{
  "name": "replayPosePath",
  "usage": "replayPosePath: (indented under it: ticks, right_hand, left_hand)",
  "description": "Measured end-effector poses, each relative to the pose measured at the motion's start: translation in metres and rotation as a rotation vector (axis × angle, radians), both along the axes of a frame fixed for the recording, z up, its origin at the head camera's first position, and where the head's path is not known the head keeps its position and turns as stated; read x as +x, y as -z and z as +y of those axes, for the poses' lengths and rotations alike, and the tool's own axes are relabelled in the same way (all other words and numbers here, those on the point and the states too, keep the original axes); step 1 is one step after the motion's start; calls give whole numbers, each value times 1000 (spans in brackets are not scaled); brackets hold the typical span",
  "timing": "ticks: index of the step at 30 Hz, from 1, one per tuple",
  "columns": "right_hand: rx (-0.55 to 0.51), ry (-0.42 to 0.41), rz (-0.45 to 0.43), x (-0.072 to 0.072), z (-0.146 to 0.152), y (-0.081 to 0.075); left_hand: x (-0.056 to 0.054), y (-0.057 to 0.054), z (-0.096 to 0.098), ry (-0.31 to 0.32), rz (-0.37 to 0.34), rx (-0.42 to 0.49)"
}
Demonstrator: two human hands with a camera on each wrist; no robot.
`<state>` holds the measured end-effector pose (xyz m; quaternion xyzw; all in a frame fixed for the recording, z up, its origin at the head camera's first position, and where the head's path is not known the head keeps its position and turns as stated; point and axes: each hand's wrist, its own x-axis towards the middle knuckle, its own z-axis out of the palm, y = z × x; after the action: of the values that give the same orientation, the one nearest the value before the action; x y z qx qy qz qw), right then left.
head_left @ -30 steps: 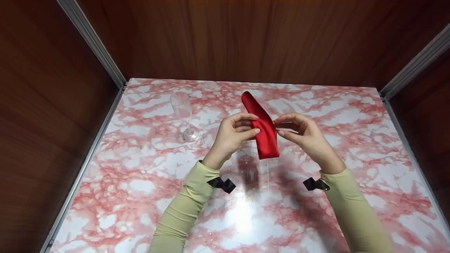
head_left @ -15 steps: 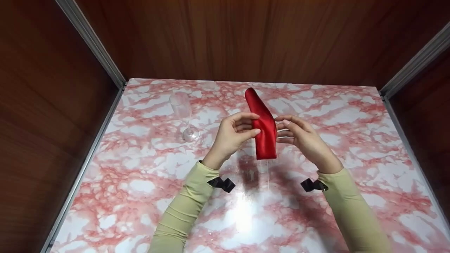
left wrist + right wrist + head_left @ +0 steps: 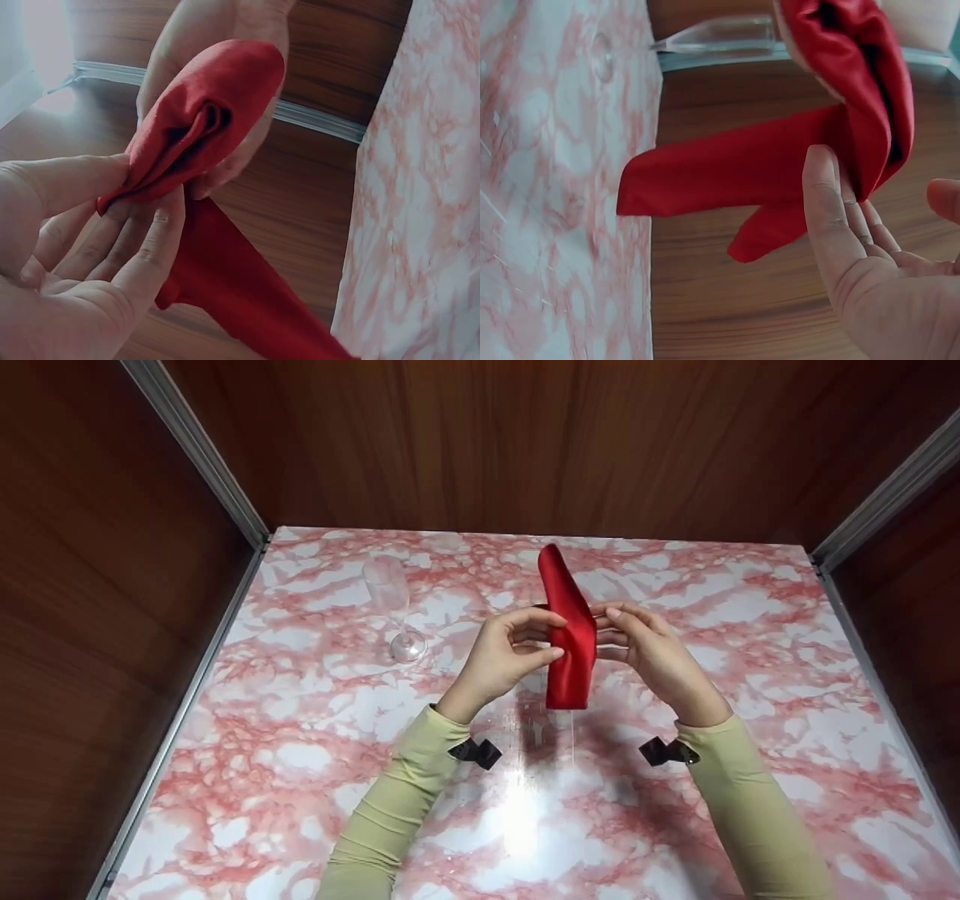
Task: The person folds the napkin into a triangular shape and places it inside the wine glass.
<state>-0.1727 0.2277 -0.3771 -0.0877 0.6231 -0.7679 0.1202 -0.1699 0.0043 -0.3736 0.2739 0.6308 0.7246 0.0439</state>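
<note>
Fingers of left hand (image 3: 496, 656) pinch the folded red cloth (image 3: 576, 660), which I see held above the desk (image 3: 300, 810); right hand (image 3: 664, 660) has fingers extended, seemingly touching its edge; stemmed glass (image 3: 388, 589) upright leftward.

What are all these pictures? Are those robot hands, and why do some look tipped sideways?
No robot here! These are a person's own two hands, in pale green sleeves.

The big picture comes from a camera worn on the head, looking forward and down. The other two come from cameras on the wrists, one each, looking closely at that hand's work. Those are tipped, so the table runs up one side. In the right wrist picture the clear stemmed glass even seems to lie down, but it is standing on the pink-and-white table, off to the left.

The left hand pinches a folded red cloth. The right hand has its fingers stretched out at the cloth's other edge.
</note>
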Motion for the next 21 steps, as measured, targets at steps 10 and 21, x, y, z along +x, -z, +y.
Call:
replayPosePath:
  ticks: [10,21]
  right_hand:
    - [55,60,46,-3,-4,-2]
    - [24,175,119,-2,-6,0]
  left_hand:
    - [-9,23,8,-13,37,-25]
    - [-13,31,18,-31,2,37]
